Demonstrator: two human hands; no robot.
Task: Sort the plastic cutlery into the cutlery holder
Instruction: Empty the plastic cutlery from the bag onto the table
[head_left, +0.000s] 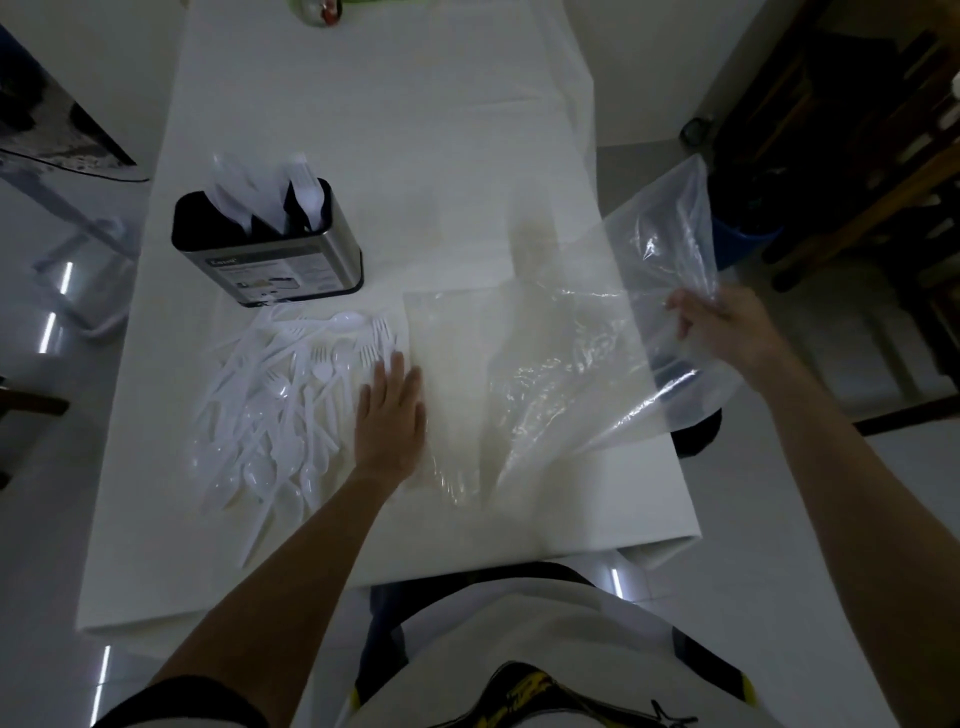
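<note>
A pile of white plastic cutlery (280, 405), forks and spoons mixed, lies on the white table (395, 156) at the left. Behind the pile stands a metal cutlery holder (275, 260) with black dividers and several white pieces upright in it. My left hand (390, 415) lies flat, fingers apart, at the pile's right edge, on the edge of a clear plastic bag (561, 364). My right hand (722, 327) grips the bag's far end and lifts it off the table's right side.
A glass-topped side table (62, 166) stands at the far left. A blue bin (743, 239) with a dark liner sits on the floor right of the table, behind the bag. Dark wooden furniture (857, 130) fills the upper right. A small bottle (324, 10) stands at the table's far end.
</note>
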